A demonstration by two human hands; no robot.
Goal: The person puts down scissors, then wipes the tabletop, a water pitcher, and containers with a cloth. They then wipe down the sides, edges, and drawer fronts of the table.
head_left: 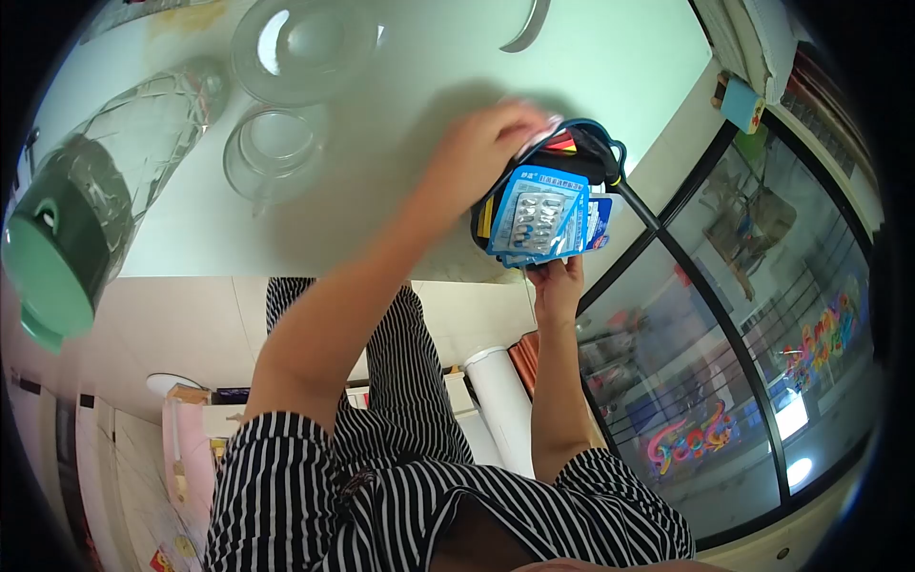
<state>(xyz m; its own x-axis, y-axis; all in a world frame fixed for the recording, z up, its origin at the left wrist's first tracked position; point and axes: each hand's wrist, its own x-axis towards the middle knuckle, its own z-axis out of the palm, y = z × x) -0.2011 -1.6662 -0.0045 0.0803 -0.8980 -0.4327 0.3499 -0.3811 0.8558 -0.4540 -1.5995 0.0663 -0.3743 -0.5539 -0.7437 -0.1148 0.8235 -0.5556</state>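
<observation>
At the table's front edge is a black pouch [615,170] with blue edging and a dark strap or handle. Blue-and-white medicine packets [578,181] fill its opening, with a silver blister pack of capsules [537,221] lying on top. My left hand [500,132], blurred by motion, is at the pouch's upper rim, its fingers closed round something whitish that I cannot make out. From below, my right hand [557,281] grips the lower edge of the pouch; part of its fingers is hidden behind the packets.
Left on the white table [381,181] stand a glass bowl [315,57], a small glass cup [276,143], a ribbed clear jug [157,124] and a green mug [52,276]. A curved silver object [527,27] lies at the back. Glass doors [705,353] border the right side.
</observation>
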